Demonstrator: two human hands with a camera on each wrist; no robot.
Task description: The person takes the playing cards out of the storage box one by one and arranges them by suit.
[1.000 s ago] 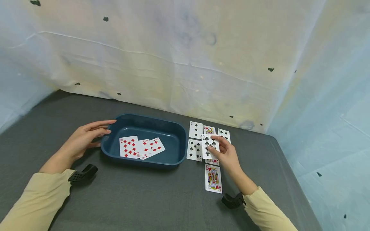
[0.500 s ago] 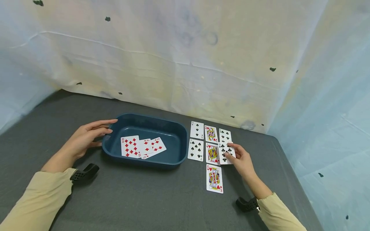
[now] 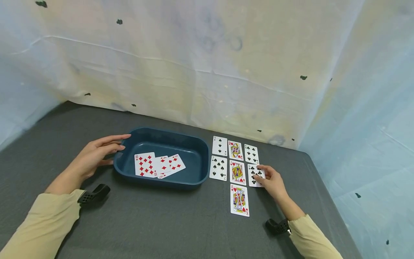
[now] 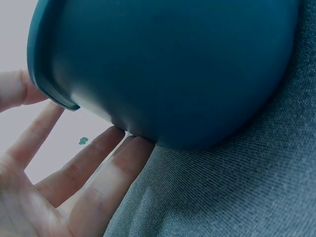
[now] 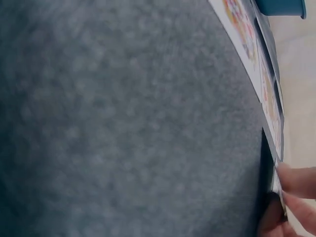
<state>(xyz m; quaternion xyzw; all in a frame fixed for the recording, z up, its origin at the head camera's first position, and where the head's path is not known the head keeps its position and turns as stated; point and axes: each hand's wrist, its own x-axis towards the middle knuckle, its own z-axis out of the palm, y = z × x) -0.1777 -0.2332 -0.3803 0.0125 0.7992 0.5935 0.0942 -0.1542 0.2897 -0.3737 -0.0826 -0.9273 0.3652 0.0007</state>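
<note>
My right hand [image 3: 273, 184] pinches a clubs playing card [image 3: 253, 177] between thumb and fingers, low over the table at the right of the card layout. Its near edge casts a dark shadow in the right wrist view. Directly above it lies another clubs card [image 3: 251, 154]. To its left is the jack of hearts [image 3: 237, 172]. My left hand [image 3: 97, 154] touches the left end of a dark blue tray [image 3: 207, 158] with fairly straight fingers [image 4: 111, 185]. Inside the tray lie a ten of diamonds [image 3: 144, 165] and more overlapping diamonds cards [image 3: 175, 163].
Two spades cards, the three [image 3: 220, 146] and the seven [image 3: 218, 168], form a column beside the tray. The queen of hearts [image 3: 235, 150] and king of hearts [image 3: 239, 200] share the jack's column. A pale cloth [image 3: 181, 72] hangs behind the dark grey table [image 3: 161, 223].
My right hand has carried the clubs card right from over the hearts column and lowered it below the other clubs card. The left hand and tray have stayed put.
</note>
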